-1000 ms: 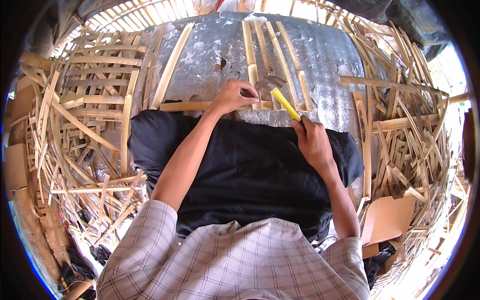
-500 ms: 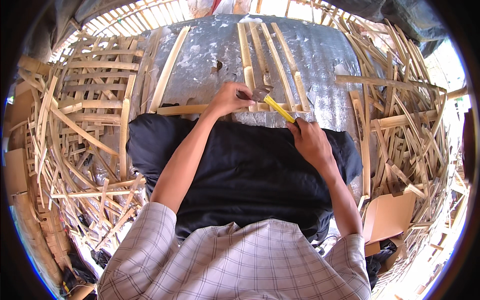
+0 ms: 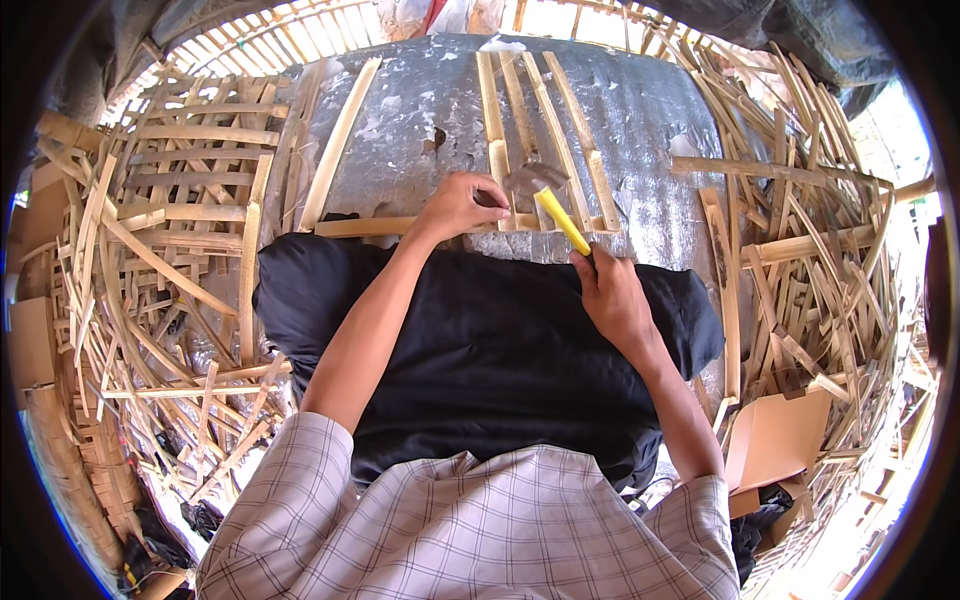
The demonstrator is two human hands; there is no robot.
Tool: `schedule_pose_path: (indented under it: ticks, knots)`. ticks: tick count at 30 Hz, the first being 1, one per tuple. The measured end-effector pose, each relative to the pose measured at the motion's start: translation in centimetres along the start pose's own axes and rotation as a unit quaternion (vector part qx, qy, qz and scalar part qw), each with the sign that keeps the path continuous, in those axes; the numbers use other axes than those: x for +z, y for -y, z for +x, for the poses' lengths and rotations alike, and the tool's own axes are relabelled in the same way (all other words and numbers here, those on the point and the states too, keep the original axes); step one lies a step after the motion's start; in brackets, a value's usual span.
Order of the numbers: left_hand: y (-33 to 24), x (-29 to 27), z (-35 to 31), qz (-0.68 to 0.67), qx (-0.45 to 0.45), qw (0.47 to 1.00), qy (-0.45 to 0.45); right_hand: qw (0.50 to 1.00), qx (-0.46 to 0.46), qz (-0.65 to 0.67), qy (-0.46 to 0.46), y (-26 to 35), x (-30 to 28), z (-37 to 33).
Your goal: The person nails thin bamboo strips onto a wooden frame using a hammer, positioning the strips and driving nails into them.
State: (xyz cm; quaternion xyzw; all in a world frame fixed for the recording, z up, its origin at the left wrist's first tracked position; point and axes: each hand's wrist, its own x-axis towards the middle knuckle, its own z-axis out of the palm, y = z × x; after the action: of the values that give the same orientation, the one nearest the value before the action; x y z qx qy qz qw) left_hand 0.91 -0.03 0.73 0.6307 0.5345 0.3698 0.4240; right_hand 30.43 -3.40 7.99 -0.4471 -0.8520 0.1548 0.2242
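A hammer (image 3: 562, 220) with a yellow handle and dark metal head is gripped by my right hand (image 3: 612, 290). Its head is raised above the bamboo strips, to the right of my left hand (image 3: 462, 207). The fingertips of that left hand are pinched together close to where an upright bamboo strip (image 3: 497, 150) meets a crosswise strip (image 3: 370, 226). Whatever the pinch holds, if anything, is too small to make out. Several long strips run away from me off the crosswise piece, and a lone one (image 3: 340, 140) lies farther left.
The strips lie on a worn silvery sheet (image 3: 400, 120). Black cloth (image 3: 500, 350) covers my lap. Woven bamboo panels (image 3: 205, 170) and loose slats are piled at left, with more slats (image 3: 800, 230) at right. An opened cardboard box (image 3: 780, 435) stands at lower right.
The hammer head has moved away from my left fingers, slightly to the right. My left hand stays near the same joint, its fingers now curled in a pinch.
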Motion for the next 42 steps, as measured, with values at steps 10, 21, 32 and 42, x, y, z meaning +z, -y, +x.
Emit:
schedule_pose_path:
  ticks: [10, 21, 32, 42]
  knots:
    - [0.0, -1.4, -0.1, 0.082, 0.028, 0.996, -0.019, 0.990, 0.110, 0.023, 0.079, 0.5, -1.9, 0.8]
    - [-0.4, -0.2, -1.3, 0.244, -0.063, 0.963, 0.091, 0.997, 0.068, 0.009, 0.043, -1.7, -0.2, -0.7]
    - [0.4, -0.3, -1.5, 0.272, -0.032, 0.955, 0.111, 0.999, 0.011, -0.003, 0.049, -0.8, -0.8, 1.4]
    - [-0.3, 0.1, -1.3, 0.274, -0.082, 0.950, 0.127, 0.994, 0.016, -0.039, 0.100, 0.7, -3.0, 3.1]
